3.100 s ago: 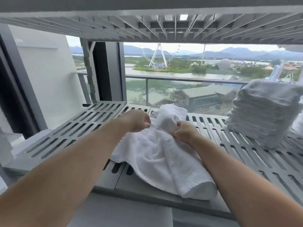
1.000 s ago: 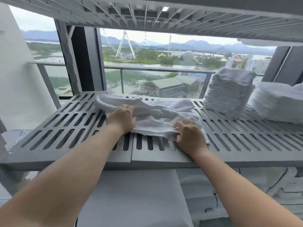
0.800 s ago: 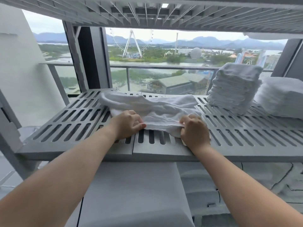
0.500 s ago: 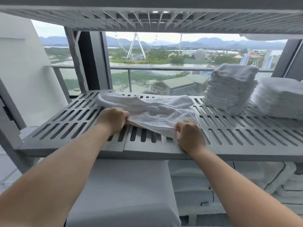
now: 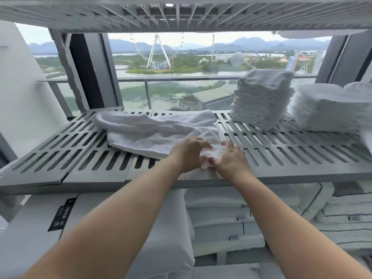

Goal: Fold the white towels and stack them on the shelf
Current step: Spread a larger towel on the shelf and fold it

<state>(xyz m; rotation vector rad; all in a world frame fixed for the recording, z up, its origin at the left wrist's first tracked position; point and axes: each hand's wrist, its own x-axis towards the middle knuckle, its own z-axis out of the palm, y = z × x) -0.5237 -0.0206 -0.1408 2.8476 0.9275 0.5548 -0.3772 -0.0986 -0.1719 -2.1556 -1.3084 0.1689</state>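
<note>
Head view: grey slatted shelf (image 5: 60,150) spans the whole frame left to right, and a second slatted shelf (image 5: 181,15) of the same kind runs overhead. Behind them is a window with a railing (image 5: 181,78); outside are water, hills and a ferris wheel (image 5: 158,51). On the level below, near side, a big white wrapped bundle with a black label (image 5: 60,216) sits on the left, with flat white linens (image 5: 221,208) stacked to its right.

On the shelf, far right, a wide pile of white folded items (image 5: 326,109) is cut off by the frame edge. Just left of it stands a tall stack of folded towels (image 5: 261,97), neat and upright, at the far side of the shelf.

The white towel (image 5: 157,133) lies mid-shelf, left of that stack and apart from it. It is loosely laid in a long crumpled band; the left end is bunched towards the far edge, and the right near corner reaches close to the shelf's front edge.

Both bare forearms come in from the near side and meet at that corner. The left hand (image 5: 188,155) grips the corner, fingers curled over the top and thumb below. The right hand (image 5: 231,160) touches the same corner from the right with fingers loosely bent. There is motion blur here, so I cannot tell whether it pinches the cloth or only rests against it. The hands are almost touching.
</note>
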